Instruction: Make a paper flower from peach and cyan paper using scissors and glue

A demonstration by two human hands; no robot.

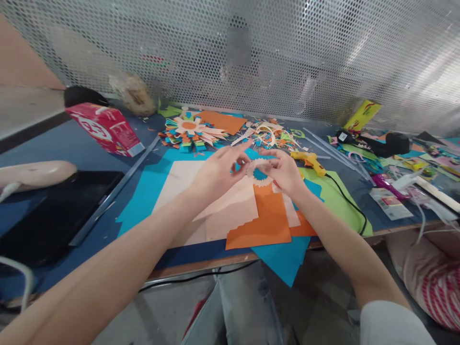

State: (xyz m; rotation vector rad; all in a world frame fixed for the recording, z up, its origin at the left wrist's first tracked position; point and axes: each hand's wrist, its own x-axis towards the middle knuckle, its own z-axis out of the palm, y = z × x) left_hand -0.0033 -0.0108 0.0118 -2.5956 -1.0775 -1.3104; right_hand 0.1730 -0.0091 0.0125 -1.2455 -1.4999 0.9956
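Note:
Between my hands is a pale pink paper strip with a fringed, jagged edge (pixel 261 182), curved into a ring above the paper sheets. My left hand (pixel 224 165) pinches the ring's left side between thumb and fingers. On its other side, my right hand (pixel 282 170) grips the strip with thumb and forefinger. Beneath them lie pale pink sheets (pixel 230 211), an orange sheet (pixel 269 220) and blue sheets (pixel 140 191). A yellow glue gun (pixel 312 163) rests just right of my right hand, its black cord running over a green sheet (pixel 341 196).
Layered paper flowers (pixel 190 129) and a heap of paper scraps (pixel 271 134) lie along the back by a perforated metal panel (pixel 187 57). A pink box (pixel 108 129) and black tray (pixel 61 211) stand left. Clear glue sticks (pixel 338 153) lie right, near another person's leg (pixel 417 268).

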